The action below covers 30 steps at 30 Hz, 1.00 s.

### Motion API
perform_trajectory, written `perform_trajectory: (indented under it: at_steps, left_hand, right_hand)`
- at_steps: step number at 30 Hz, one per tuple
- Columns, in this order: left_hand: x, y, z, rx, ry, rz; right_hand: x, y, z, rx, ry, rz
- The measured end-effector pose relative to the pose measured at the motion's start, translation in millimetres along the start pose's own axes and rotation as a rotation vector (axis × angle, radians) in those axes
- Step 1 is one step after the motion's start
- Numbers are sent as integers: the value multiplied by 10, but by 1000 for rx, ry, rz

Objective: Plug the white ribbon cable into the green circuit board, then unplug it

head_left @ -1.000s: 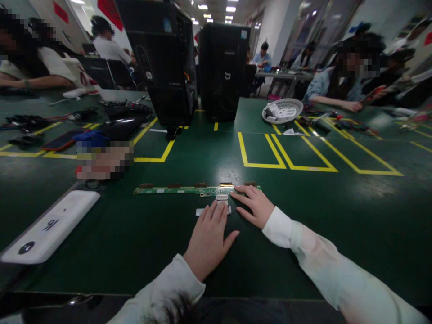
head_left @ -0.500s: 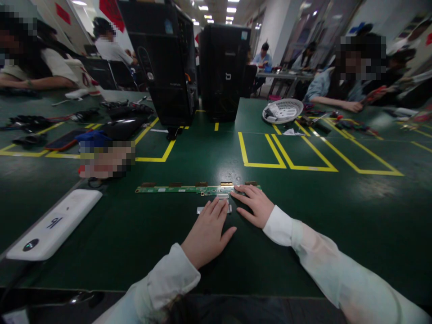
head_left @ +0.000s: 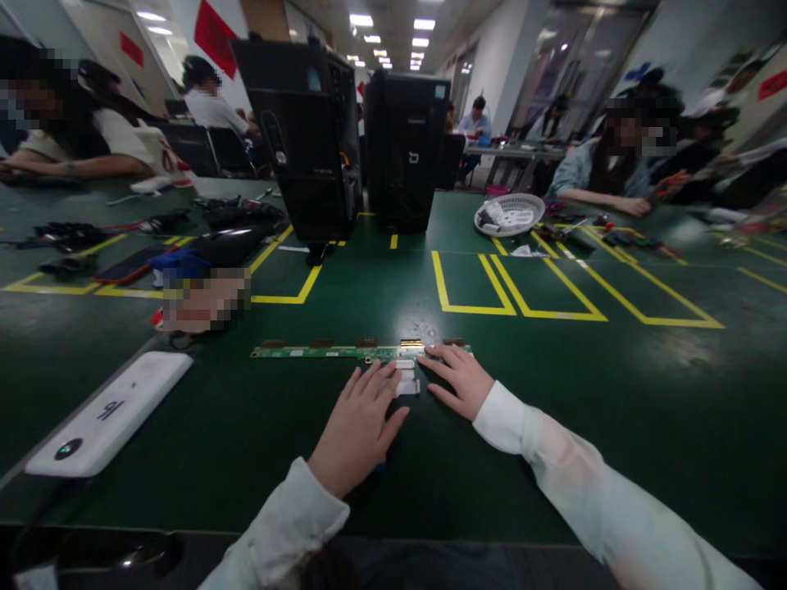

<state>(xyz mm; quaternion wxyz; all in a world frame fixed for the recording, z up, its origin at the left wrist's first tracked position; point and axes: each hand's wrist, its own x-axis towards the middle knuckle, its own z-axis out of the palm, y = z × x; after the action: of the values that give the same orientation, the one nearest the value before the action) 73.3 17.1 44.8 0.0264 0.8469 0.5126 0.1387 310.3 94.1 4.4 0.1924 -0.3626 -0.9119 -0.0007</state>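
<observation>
A long, thin green circuit board (head_left: 313,353) with several copper-brown tabs along its far edge lies on the green table in front of me. From its near side, right of the middle, a white flat ribbon cable (head_left: 407,383) reaches towards me. My left hand (head_left: 360,414) is open, palm down, its fingertips at the cable's left side and over part of it. At the board's right end lies my right hand (head_left: 461,378), also open, with its fingertips on or just at the board. That hand hides part of the board's right end.
Two black computer towers (head_left: 307,147) stand at the back. A white device (head_left: 114,414) lies at the left. Cables (head_left: 67,229) and a blurred item are behind it. A white basket (head_left: 509,215) sits at the back right, beyond yellow tape outlines (head_left: 479,309). Other people sit around.
My left hand has shifted a little left and towards me, uncovering more of the ribbon cable. My right hand stays by the board's right end. The whole view has tilted slightly upward.
</observation>
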Motion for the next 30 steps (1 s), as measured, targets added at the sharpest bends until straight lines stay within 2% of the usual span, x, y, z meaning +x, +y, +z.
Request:
perform_trajectory:
  at_steps: [4,8,11,14,19,23,30]
  left_hand:
    - [-301,-270,-62,54,50,-108]
    - [-630,-580,-14,73,101,-210]
    - [-762,-719,33,81,148,-243]
    - [-768,-742,49,94,178,-240]
    - [-649,-686,26,92,156,-232]
    - [-595,-682,21,86,148,-235]
    - [-604,-689,22,79,115,-260]
  right_hand:
    - [-29,33,39,0,4,-1]
    - [-50,57,79,-4,28,-2]
    - [-51,59,82,-3,66,-29]
    - [-41,48,36,15,65,-50]
    - [15,-11,-68,106,27,-116]
    - [91,-108,-89,175,-42,-168]
    - [162,-248,-104,104,-147,-91]
